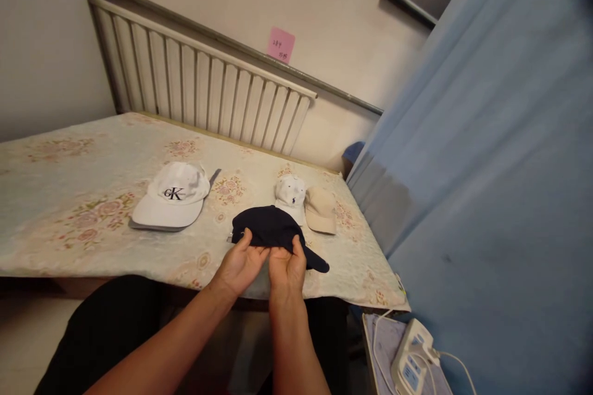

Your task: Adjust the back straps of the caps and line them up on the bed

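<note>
A dark navy baseball cap (269, 225) is held in both hands above the near edge of the table, its brim pointing to the right. My left hand (243, 262) pinches the cap's lower edge toward the back strap, thumb on the outside. On the brim side, my right hand (287, 262) grips the same edge, thumb up against the fabric. Behind the navy cap sits a white cap (290, 190) with a small dark logo, and a beige cap (321, 210) rests beside it. A larger white cap (173, 194) with black letters lies to the left, with something grey under it.
A floral cloth (157, 253) covers the table. Along the wall runs a white radiator (208, 80), with a pink note (280, 45) above it. A blue curtain (477, 154) hangs at the right. A power strip (412, 358) with cables lies at the lower right.
</note>
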{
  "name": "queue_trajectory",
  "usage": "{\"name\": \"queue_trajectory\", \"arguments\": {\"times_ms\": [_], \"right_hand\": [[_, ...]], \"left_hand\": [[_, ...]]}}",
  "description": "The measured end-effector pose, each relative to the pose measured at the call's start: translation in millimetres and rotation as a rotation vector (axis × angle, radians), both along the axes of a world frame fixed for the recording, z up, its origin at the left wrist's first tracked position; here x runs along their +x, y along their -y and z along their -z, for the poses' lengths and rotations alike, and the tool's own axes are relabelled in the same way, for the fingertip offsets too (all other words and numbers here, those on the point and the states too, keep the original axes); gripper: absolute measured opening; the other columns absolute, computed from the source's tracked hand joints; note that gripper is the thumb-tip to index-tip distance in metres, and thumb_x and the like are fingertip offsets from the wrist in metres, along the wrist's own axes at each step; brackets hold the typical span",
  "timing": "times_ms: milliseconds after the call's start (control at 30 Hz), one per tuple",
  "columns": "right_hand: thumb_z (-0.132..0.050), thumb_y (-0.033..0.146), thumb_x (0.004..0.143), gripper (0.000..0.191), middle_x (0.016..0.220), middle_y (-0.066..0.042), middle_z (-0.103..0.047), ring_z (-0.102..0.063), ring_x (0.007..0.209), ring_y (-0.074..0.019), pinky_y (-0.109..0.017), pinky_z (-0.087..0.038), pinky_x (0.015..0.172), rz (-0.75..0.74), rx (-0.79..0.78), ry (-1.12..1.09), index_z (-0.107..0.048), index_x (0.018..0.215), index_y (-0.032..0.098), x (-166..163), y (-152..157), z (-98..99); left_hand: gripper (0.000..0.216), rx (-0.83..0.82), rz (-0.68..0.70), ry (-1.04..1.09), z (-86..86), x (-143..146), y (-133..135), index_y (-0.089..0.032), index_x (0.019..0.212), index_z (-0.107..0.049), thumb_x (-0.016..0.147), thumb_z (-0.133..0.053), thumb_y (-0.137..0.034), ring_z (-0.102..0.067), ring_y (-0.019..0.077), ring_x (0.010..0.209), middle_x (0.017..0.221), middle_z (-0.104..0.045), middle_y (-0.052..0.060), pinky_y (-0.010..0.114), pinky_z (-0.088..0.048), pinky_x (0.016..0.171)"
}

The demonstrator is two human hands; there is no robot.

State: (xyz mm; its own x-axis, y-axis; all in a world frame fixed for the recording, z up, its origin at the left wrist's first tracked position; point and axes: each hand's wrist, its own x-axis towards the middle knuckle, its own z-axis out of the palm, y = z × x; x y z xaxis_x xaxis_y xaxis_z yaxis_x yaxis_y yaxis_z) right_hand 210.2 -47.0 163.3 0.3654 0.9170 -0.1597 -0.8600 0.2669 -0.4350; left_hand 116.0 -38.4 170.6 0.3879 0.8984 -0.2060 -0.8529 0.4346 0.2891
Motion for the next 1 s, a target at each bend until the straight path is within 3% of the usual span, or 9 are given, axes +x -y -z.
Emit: {"name": "queue_trajectory", "arguments": {"times_ms": [167, 367, 533, 667, 833, 1000], "right_hand": [[-0.055, 0.022, 0.084, 0.019, 0.097, -0.004, -0.075, -0.066, 0.106, -0.015, -0.039, -0.04, 0.108, 0.136, 0.036, 0.068, -0.066, 0.098, 0.018, 13.2, -3.4, 4.9], [-0.053, 0.023, 0.084, 0.025, 0.109, -0.008, -0.072, -0.064, 0.11, -0.0176, -0.042, -0.043, 0.106, 0.187, 0.027, 0.034, -0.066, 0.105, 0.016, 5.4, -2.6, 1.5], [-0.057, 0.025, 0.084, 0.026, 0.112, -0.007, -0.071, -0.065, 0.109, -0.0174, -0.042, -0.041, 0.107, 0.145, 0.042, 0.089, -0.065, 0.107, 0.017, -10.7, 1.0, 4.5], [-0.06, 0.024, 0.082, 0.027, 0.111, -0.007, -0.072, -0.066, 0.107, -0.019, -0.045, -0.042, 0.107, 0.156, 0.054, 0.072, -0.064, 0.108, 0.016, -14.6, 4.9, 4.6], [-0.059, 0.024, 0.082, 0.026, 0.108, -0.005, -0.073, -0.065, 0.108, -0.0179, -0.042, -0.04, 0.109, 0.186, 0.043, -0.009, -0.066, 0.106, 0.017, -2.3, 8.8, -2.2], [-0.056, 0.037, 0.085, 0.031, 0.109, -0.008, -0.073, -0.064, 0.112, -0.0208, -0.045, -0.039, 0.108, 0.091, 0.062, 0.01, -0.069, 0.104, 0.016, 16.5, 14.3, -6.0]], "left_hand": [[0.036, 0.033, -0.087, 0.058, 6.8, -10.1, -10.4, -0.014, 0.124, -0.057, 0.099, -0.036, -0.028, -0.067, 0.019, 0.103, 0.106, -0.072, 0.012, 0.036, -0.05, 0.097], [0.035, 0.044, -0.091, 0.102, 4.4, -8.4, -11.7, -0.017, 0.123, -0.059, 0.098, -0.04, -0.033, -0.067, 0.0204, 0.1, 0.104, -0.072, 0.011, 0.039, -0.051, 0.097], [0.026, 0.007, -0.014, -0.006, 4.1, 4.1, -3.9, -0.011, 0.111, -0.064, 0.095, -0.042, -0.012, -0.07, 0.0173, 0.087, 0.087, -0.072, 0.011, 0.033, -0.053, 0.093], [0.028, 0.007, -0.033, -0.035, 5.7, 3.8, -8.1, -0.01, 0.116, -0.061, 0.096, -0.041, -0.011, -0.069, 0.0186, 0.093, 0.1, -0.071, 0.013, 0.033, -0.055, 0.09], [0.028, -0.018, -0.073, -0.062, 7.2, -6.5, -16.0, -0.01, 0.116, -0.06, 0.095, -0.041, -0.009, -0.07, 0.0173, 0.091, 0.097, -0.071, 0.012, 0.03, -0.057, 0.085], [0.03, 0.001, -0.084, -0.047, 13.3, -20.1, -22.4, -0.011, 0.118, -0.06, 0.095, -0.041, -0.009, -0.07, 0.0177, 0.088, 0.101, -0.071, 0.012, 0.033, -0.058, 0.085]]}}
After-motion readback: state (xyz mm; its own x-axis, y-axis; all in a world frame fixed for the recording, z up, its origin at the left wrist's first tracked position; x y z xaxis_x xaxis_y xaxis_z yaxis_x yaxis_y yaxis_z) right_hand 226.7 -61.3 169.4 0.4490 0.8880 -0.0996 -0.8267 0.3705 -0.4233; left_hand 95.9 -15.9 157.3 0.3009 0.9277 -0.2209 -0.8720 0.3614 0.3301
